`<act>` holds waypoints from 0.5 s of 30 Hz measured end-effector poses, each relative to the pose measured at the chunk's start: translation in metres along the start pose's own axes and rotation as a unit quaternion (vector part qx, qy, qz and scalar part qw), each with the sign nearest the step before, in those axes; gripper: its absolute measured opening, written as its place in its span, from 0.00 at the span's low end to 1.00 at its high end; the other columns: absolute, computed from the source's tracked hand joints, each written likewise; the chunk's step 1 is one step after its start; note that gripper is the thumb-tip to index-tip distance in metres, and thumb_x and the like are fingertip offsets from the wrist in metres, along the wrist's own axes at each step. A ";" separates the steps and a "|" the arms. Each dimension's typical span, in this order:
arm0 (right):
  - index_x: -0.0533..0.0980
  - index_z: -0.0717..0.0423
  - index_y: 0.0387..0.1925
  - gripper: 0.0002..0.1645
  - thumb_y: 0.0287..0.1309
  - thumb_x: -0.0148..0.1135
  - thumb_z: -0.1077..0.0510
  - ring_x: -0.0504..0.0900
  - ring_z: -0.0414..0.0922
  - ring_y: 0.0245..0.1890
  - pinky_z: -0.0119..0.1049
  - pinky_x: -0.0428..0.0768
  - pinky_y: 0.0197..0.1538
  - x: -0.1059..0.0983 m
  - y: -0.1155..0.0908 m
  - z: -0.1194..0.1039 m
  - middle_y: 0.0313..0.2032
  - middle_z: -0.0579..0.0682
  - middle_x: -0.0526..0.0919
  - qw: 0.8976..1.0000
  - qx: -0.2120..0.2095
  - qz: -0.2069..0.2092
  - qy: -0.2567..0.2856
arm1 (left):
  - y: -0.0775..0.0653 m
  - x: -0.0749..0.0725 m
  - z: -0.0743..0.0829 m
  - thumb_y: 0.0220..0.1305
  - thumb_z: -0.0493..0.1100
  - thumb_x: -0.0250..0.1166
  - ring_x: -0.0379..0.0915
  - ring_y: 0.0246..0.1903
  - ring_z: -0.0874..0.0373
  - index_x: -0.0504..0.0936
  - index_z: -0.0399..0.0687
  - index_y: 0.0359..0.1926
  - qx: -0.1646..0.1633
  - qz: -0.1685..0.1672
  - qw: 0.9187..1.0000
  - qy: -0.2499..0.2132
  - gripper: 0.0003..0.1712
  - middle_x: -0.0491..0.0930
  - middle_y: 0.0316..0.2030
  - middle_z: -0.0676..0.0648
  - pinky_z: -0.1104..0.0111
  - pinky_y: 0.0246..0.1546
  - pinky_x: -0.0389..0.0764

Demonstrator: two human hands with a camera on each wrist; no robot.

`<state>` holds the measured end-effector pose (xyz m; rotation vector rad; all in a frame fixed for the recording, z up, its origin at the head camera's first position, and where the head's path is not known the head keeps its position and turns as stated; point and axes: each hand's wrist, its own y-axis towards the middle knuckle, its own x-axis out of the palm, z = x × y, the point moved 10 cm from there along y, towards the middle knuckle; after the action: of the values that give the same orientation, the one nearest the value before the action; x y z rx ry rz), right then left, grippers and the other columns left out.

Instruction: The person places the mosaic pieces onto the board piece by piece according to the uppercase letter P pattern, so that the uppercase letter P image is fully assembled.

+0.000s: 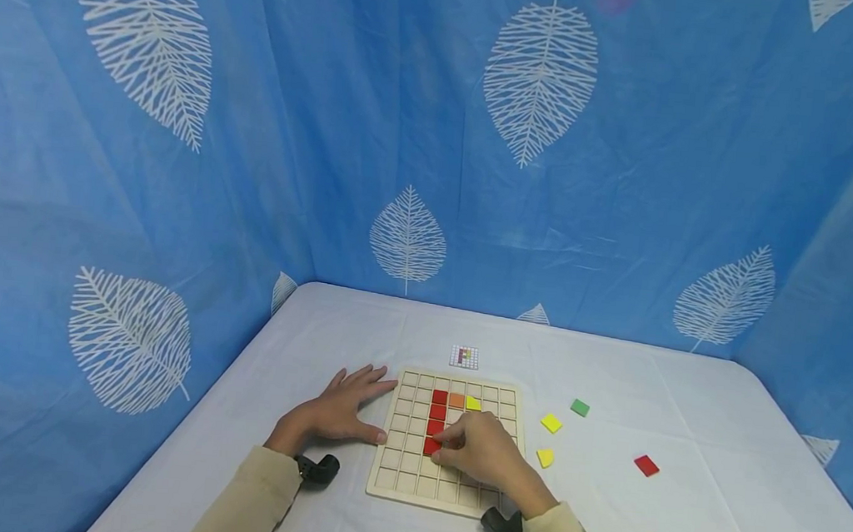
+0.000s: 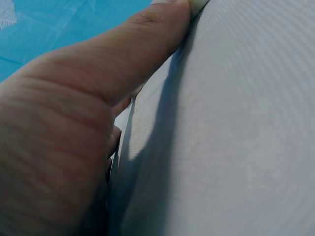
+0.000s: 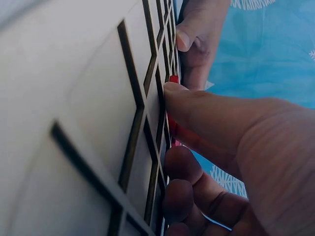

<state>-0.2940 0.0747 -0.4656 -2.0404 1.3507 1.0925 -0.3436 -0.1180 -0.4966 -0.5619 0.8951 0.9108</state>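
The left hand lay spread, touching a gridded board; the right hand pinched a partly hidden red tile.

The left grip is lying close to the lens, its thumb pointing outward nearly straight. Beyond the thumb's tip a pale edge is showing; the tip is probably touching it, though that corner is too cramped to be sure. Below the thumb, other fingers are peeping out, mostly hidden. The whitish counter is spreading beside the grip, a dark shadow running between them. Behind the grip, blue cloth is hanging, bearing a white print.
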 end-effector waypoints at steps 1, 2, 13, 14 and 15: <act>0.90 0.46 0.39 0.14 0.49 0.78 0.49 0.72 0.34 0.25 0.28 0.71 0.25 0.000 0.000 -0.001 0.28 0.34 0.84 1.000 -0.002 -0.001 -0.002 | 0.000 0.000 0.000 0.49 0.73 0.71 0.36 0.80 0.45 0.61 0.65 0.77 0.000 0.000 1.000 0.001 0.57 0.50 0.80 0.49 0.40 0.77 0.32; 0.90 0.47 0.39 0.14 0.49 0.78 0.49 0.72 0.34 0.26 0.28 0.71 0.25 0.000 -0.001 -0.002 0.28 0.34 0.83 1.000 -0.006 0.000 -0.004 | 0.000 0.000 0.000 0.49 0.73 0.71 0.36 0.80 0.45 0.61 0.65 0.77 0.000 -0.001 1.000 0.001 0.57 0.50 0.80 0.49 0.40 0.77 0.32; 0.90 0.45 0.38 0.11 0.50 0.77 0.51 0.72 0.32 0.25 0.27 0.71 0.27 -0.001 -0.001 -0.007 0.22 0.31 0.79 0.999 -0.026 0.010 -0.030 | 0.000 0.000 0.001 0.50 0.73 0.71 0.36 0.80 0.45 0.60 0.65 0.77 0.003 -0.004 1.000 0.007 0.57 0.49 0.80 0.49 0.40 0.77 0.33; 0.90 0.45 0.38 0.11 0.50 0.77 0.50 0.72 0.32 0.25 0.27 0.72 0.27 -0.001 -0.001 -0.007 0.22 0.31 0.79 0.999 -0.025 0.011 -0.031 | 0.000 0.000 0.001 0.50 0.73 0.71 0.36 0.80 0.45 0.60 0.64 0.77 0.002 -0.004 1.000 0.007 0.57 0.49 0.80 0.49 0.40 0.77 0.33; 0.90 0.45 0.38 0.11 0.50 0.77 0.50 0.72 0.32 0.25 0.27 0.72 0.27 -0.001 0.000 -0.007 0.22 0.31 0.79 0.999 -0.023 0.011 -0.031 | 0.000 0.000 0.001 0.50 0.73 0.71 0.36 0.80 0.45 0.60 0.64 0.77 0.002 -0.004 1.000 0.006 0.57 0.50 0.80 0.49 0.39 0.77 0.33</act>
<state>-0.2916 0.0706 -0.4608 -2.0115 1.3330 1.1969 -0.3433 -0.1169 -0.4957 -0.5683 0.9047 0.8990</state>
